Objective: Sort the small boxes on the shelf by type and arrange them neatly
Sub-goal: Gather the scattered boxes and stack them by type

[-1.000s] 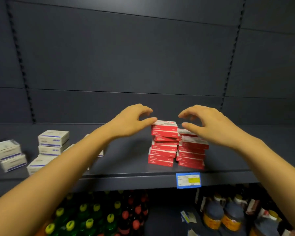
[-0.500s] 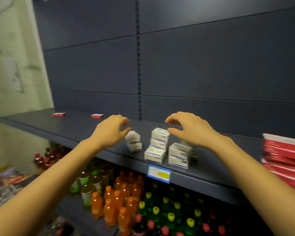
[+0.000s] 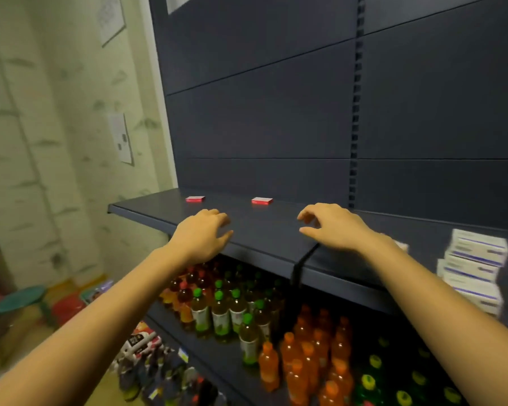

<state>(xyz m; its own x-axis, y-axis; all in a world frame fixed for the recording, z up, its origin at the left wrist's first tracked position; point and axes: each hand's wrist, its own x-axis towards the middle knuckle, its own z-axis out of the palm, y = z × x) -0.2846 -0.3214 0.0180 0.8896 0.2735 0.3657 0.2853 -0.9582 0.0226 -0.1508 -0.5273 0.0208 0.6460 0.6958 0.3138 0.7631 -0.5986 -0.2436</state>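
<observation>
Both hands empty, hovering over the dark shelf [image 3: 264,230] near its front edge: left hand [image 3: 201,237] palm down with fingers loosely curled, right hand [image 3: 332,230] half spread, thumb and forefinger parted, holding nothing. Two stray red boxes lie flat toward the back of the shelf, well apart from each other: left red box [image 3: 195,199] near the shelf's left end, right red box [image 3: 262,201] behind the gap between the hands. Neither hand touches either one. White boxes with blue bands [image 3: 475,268] sit stacked at the far right, blurred, print unreadable. Lower shelves hold drink bottles [image 3: 248,329], not part of the job. Judgement: the red ones look like thin cardboard cartons, so light and fairly stiff but easy to dent if squeezed; a smooth face may slide on the painted metal. Best hold is probably a pinch across the two long edges, thumb on the front side and fingers on the back, one box per hand. Likely next step is reaching back for them; sorting looks partly done, strays still out.
</observation>
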